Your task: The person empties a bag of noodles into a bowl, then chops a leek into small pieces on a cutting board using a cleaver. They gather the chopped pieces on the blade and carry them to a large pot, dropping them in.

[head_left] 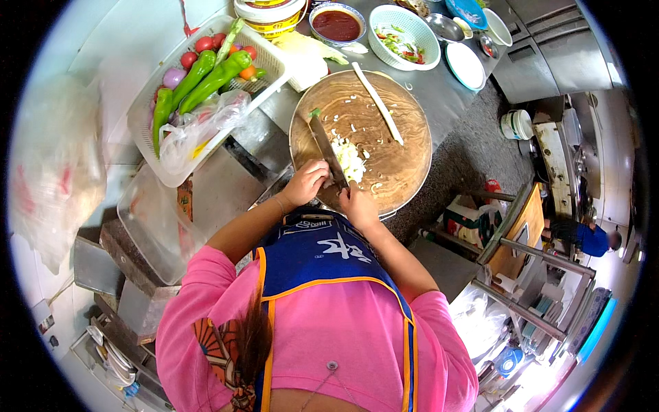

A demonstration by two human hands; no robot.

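A round wooden chopping block stands before me. My right hand grips the handle end of a cleaver-like kitchen knife, its blade pointing away over the block's left side. Just left of the blade is my left hand, fingers curled; something pale shows at its fingertips, too small to make out. Against the blade's right side lies a heap of chopped pale vegetable, perhaps scallion. One long white stalk rests across the block's far right, and small cut rings are scattered around it. A green scrap sits by the knife's tip.
At left, a white plastic basket holds green peppers, tomatoes and onions. Beyond the block stand a bowl of red sauce, a pale colander and a plate. A metal rack is at right; another person stands farther off.
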